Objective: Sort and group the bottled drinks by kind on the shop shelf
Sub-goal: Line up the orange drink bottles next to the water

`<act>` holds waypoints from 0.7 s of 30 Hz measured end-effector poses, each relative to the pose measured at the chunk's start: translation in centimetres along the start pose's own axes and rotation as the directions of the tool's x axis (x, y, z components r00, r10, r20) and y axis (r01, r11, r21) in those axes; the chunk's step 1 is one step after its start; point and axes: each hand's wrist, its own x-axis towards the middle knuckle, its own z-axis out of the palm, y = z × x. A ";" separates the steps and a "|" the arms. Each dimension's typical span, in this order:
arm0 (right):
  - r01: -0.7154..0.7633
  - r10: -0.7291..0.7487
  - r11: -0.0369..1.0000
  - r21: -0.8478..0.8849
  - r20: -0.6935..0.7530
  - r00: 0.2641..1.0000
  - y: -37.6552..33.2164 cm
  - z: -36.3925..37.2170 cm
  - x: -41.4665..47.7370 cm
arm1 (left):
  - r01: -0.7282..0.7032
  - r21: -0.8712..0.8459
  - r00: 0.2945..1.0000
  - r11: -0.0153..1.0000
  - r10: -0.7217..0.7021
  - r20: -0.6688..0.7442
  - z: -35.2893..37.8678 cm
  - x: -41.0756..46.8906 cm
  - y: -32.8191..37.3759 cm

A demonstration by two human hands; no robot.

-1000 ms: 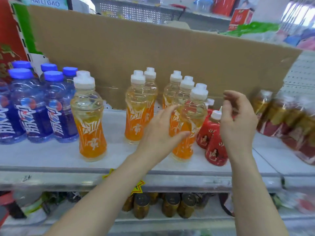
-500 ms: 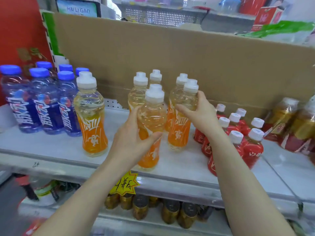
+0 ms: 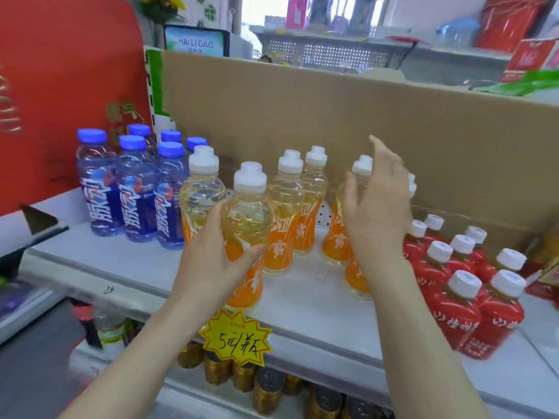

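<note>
My left hand point(image 3: 216, 261) grips an orange-label bottle with a white cap point(image 3: 248, 225) at its waist, near the shelf's front edge. Another orange bottle point(image 3: 202, 189) stands just left of it, beside the blue bottles point(image 3: 134, 192). Several more orange bottles point(image 3: 287, 213) stand behind and to the right. My right hand point(image 3: 378, 207) hovers in front of two of them with straight fingers and holds nothing. Red bottles with white caps point(image 3: 459, 285) crowd the right side.
A cardboard sheet point(image 3: 332, 116) backs the grey shelf point(image 3: 127, 267). A yellow starburst price tag point(image 3: 237, 338) hangs on the shelf's front edge. Gold-capped cans point(image 3: 269, 388) sit on the shelf below. A red panel point(image 3: 60, 86) stands at the left.
My left hand carried its orange bottle leftward, towards the lone orange bottle by the blue ones. My right hand let go of the orange bottle it held and lifted away, fingers spread.
</note>
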 end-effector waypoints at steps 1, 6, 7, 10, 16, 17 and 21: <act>-0.015 0.011 0.999 0.034 0.109 0.994 -0.6 1.1 1.0 | 0.004 0.006 1.000 1.000 -0.004 0.003 0.0 0.0 -0.1; -0.122 0.161 0.986 -0.110 0.501 0.850 -0.6 6.0 6.7 | -0.001 -0.010 1.000 1.000 0.001 0.020 -0.1 0.0 -0.3; -0.138 0.192 0.981 -0.139 0.545 0.816 -0.4 6.4 7.4 | -0.001 -0.017 1.000 1.000 0.002 0.023 -0.1 0.0 -0.3; -0.195 0.243 0.970 -0.145 0.609 0.755 -0.4 7.2 8.9 | 0.005 -0.027 1.000 1.000 -0.004 0.022 0.0 0.1 -0.5; -0.222 0.162 0.975 0.003 0.671 0.723 -1.1 8.3 9.2 | 0.006 -0.033 1.000 0.999 -0.005 0.029 0.0 0.3 -0.8; -0.237 0.155 0.971 0.026 0.685 0.712 -1.1 8.4 9.2 | 0.007 -0.034 1.000 0.999 -0.006 0.028 0.0 0.3 -0.8; -0.204 0.124 0.977 0.061 0.619 0.776 -0.9 7.5 9.4 | -0.006 -0.039 1.000 0.999 0.007 0.031 0.2 0.4 -1.1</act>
